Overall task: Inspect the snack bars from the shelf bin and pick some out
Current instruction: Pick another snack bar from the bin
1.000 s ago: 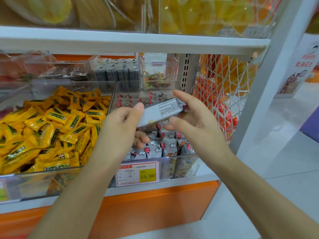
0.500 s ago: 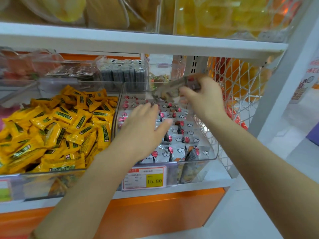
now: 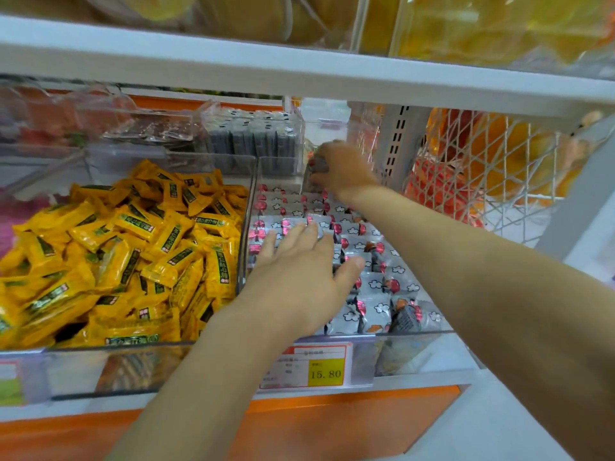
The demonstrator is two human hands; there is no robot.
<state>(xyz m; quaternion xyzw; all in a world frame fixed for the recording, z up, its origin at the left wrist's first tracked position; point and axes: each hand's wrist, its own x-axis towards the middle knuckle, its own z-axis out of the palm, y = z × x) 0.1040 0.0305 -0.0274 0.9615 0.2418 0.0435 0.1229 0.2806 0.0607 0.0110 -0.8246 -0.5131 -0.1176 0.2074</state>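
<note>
A clear plastic shelf bin [image 3: 416, 351] holds several grey snack bars [image 3: 376, 284] with red spots and white cloud prints, laid in rows. My left hand [image 3: 299, 277] hovers flat over the middle of the bin, fingers spread, holding nothing. My right hand [image 3: 342, 169] reaches to the bin's far end and is closed on one grey snack bar [image 3: 317, 168], held on end against the back wall. My right forearm crosses over the bin's right side and hides some bars.
A neighbouring bin of yellow wrapped snacks [image 3: 133, 254] sits to the left. Dark packets [image 3: 253, 141] stand in a box behind. A price tag reading 15.80 [image 3: 324, 372] is on the front. A white shelf board [image 3: 299, 71] hangs overhead; a white mesh basket [image 3: 482, 181] is at the right.
Both hands held one bar up in front of the bin. The left hand let go and spread over the bars, while the right carried the bar to the bin's back end.
</note>
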